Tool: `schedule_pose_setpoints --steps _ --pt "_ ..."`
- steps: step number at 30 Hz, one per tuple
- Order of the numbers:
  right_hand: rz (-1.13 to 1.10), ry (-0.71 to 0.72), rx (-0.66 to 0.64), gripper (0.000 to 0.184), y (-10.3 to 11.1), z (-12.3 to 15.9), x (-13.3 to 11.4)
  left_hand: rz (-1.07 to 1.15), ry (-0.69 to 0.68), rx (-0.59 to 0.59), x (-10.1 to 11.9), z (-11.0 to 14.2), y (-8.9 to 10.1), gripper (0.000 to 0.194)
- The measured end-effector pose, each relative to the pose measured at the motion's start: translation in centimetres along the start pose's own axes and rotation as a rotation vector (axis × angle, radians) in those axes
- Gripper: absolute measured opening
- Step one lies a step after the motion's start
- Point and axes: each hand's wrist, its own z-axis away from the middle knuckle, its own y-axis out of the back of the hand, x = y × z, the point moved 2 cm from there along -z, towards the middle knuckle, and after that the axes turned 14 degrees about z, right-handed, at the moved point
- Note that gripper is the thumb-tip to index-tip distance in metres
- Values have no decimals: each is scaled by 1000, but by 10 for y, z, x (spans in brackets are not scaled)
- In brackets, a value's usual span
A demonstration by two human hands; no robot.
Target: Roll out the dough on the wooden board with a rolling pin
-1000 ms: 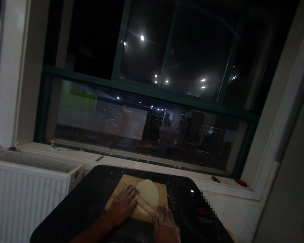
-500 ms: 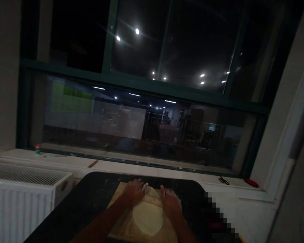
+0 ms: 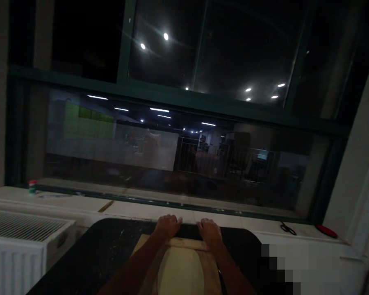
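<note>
A wooden rolling pin (image 3: 189,244) lies crosswise near the far end of a wooden board (image 3: 210,268). Below it a pale, flat sheet of dough (image 3: 181,272) is spread out. My left hand (image 3: 169,226) reaches past the pin's left end, palm down, with the fingers forward. On the other side my right hand (image 3: 209,230) is placed the same way, its wrist over the pin's right end. Neither hand's fingers wrap the pin; it passes under the wrists. The undersides of both palms are hidden.
The board rests on a dark table (image 3: 107,237) with flour specks. Behind it runs a white windowsill (image 3: 132,209) with a red-and-green container (image 3: 32,187), black scissors (image 3: 287,228) and a red-rimmed item (image 3: 326,231). A white radiator (image 3: 15,258) stands at left.
Both hands have moved forward, away from me, beyond the pin, which now lies under the wrists at the board's far end. The dough looks longer, and the view has shifted.
</note>
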Motion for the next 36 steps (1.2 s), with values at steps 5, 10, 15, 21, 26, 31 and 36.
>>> schedule_pose_setpoints --steps 5,10,15,21,26,31,36 --pt "10 58 0 38 -6 39 3 67 124 57 17 26 10 30" --pt "20 125 35 46 5 103 4 133 106 105 38 76 26 39" --pt "41 168 80 47 28 167 -2 171 -8 106 55 133 38 43" --pt "17 177 146 49 46 228 -5 185 -83 87 60 198 53 49" --pt "-19 206 183 48 34 245 -5 204 -173 58 49 218 56 49" --pt "-44 180 93 56 23 193 -5 179 -168 78 39 173 44 48" --pt "-65 130 95 42 19 123 -7 132 -80 89 30 107 36 40"
